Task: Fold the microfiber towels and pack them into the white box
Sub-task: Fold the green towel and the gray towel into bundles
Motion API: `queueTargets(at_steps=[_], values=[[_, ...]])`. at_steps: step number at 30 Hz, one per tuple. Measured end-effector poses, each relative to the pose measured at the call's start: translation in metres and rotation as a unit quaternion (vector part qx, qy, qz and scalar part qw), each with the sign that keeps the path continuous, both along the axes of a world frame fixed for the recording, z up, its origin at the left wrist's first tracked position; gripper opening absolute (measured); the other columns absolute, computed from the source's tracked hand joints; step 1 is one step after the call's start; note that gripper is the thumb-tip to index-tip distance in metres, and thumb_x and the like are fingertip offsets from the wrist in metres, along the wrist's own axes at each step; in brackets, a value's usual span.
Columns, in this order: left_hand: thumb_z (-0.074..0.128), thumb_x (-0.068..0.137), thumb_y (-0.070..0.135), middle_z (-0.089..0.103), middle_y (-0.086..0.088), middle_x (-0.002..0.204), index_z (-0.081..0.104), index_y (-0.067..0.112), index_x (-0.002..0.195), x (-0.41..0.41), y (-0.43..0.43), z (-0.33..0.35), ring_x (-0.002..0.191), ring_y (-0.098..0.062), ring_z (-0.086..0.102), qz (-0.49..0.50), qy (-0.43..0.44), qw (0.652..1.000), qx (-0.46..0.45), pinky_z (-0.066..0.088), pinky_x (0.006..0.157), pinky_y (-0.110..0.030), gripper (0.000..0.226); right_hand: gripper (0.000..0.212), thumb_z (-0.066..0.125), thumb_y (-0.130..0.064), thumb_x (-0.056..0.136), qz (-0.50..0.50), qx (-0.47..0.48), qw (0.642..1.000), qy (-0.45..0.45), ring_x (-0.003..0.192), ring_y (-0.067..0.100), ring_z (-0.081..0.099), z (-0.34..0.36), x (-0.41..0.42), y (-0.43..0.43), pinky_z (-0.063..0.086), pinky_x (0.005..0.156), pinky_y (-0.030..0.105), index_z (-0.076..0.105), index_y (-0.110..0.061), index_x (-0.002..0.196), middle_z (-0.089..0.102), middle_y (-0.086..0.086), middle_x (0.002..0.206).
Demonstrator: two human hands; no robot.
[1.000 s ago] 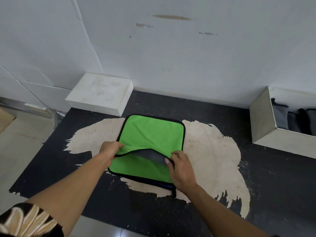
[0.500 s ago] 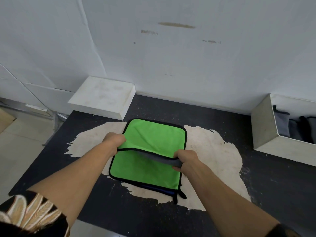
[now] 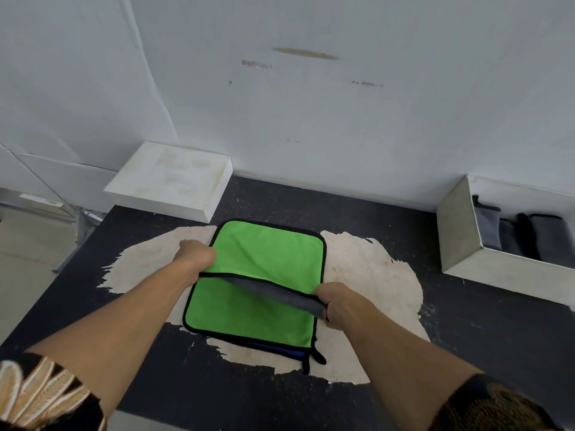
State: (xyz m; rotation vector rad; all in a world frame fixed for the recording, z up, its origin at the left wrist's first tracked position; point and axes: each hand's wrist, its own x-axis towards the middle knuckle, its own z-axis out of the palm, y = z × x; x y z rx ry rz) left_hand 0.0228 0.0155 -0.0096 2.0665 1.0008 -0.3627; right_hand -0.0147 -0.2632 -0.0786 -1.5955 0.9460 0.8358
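Note:
A green microfiber towel (image 3: 267,253) with black edging and a grey underside lies on a stack in the middle of the table. Its near edge is lifted off a second green towel (image 3: 249,315) below it. My left hand (image 3: 196,255) pinches the lifted edge at the left side. My right hand (image 3: 337,301) grips the same edge at the right, where the grey underside shows. A blue towel edge (image 3: 280,349) peeks out under the stack. The white box (image 3: 460,234) stands at the right with several folded grey towels (image 3: 525,234) inside.
A closed white box lid or block (image 3: 174,178) sits at the back left against the wall. The dark table (image 3: 466,337) has a large worn pale patch under the towels. Its left edge drops to a tiled floor (image 3: 21,259).
Both hands have moved apart to the towel's side edges and lifted its near edge higher. The right hand has shifted right and closed on the corner.

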Motion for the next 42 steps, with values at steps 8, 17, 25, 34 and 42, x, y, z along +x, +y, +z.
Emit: queueTargets(at_steps=[8,17,25,34,42], values=[[0.065,0.084,0.013,0.064,-0.019,0.103,0.062,0.000,0.097,-0.010,-0.002,0.014,0.092,-0.034,0.060,-0.097,0.003,0.995,0.031,0.054,0.085,-0.044,0.018,0.015,0.055,-0.016,0.093,0.029,-0.080,0.995,-0.057,0.090,0.029,0.064,0.052,0.004,-0.001,0.045,0.066,0.033,0.056,-0.008,0.081,0.066,0.013,0.099],[0.064,0.088,0.048,0.067,-0.012,0.109,0.071,0.005,0.103,0.004,-0.019,0.058,0.101,-0.033,0.062,-0.053,-0.101,0.991,0.067,0.043,0.076,-0.032,0.046,0.008,0.061,-0.019,0.097,-0.207,0.067,0.956,-0.196,0.070,0.022,0.060,0.099,0.025,-0.019,0.051,0.047,0.028,0.057,-0.012,0.096,0.060,0.007,0.088],[0.063,0.093,0.007,0.069,-0.014,0.115,0.075,0.013,0.092,0.028,-0.049,0.076,0.098,-0.029,0.066,-0.054,-0.082,0.977,-0.187,0.056,0.088,-0.040,0.013,0.012,0.058,-0.008,0.097,-0.131,0.125,0.965,-0.188,0.073,0.022,0.066,0.130,0.015,-0.076,0.058,0.066,0.036,0.068,-0.009,0.103,0.071,0.008,0.087],[0.068,0.090,0.037,0.056,-0.010,0.140,0.077,0.015,0.089,0.025,-0.131,0.069,0.129,-0.030,0.049,-0.172,-0.097,0.976,-0.091,0.035,0.104,-0.041,0.024,0.019,0.059,-0.019,0.098,-0.254,0.126,0.932,-0.225,0.081,0.026,0.070,0.111,-0.011,-0.132,0.060,0.069,0.040,0.065,-0.001,0.103,0.070,0.013,0.097],[0.058,0.090,-0.005,0.068,-0.009,0.120,0.077,0.026,0.092,0.042,-0.175,0.058,0.104,-0.026,0.065,-0.234,-0.100,0.954,-0.161,0.053,0.096,-0.042,0.036,0.011,0.053,-0.015,0.100,-0.212,-0.035,0.942,-0.258,0.083,0.022,0.054,0.108,-0.012,-0.180,0.055,0.065,0.027,0.064,-0.014,0.100,0.057,0.009,0.094]])
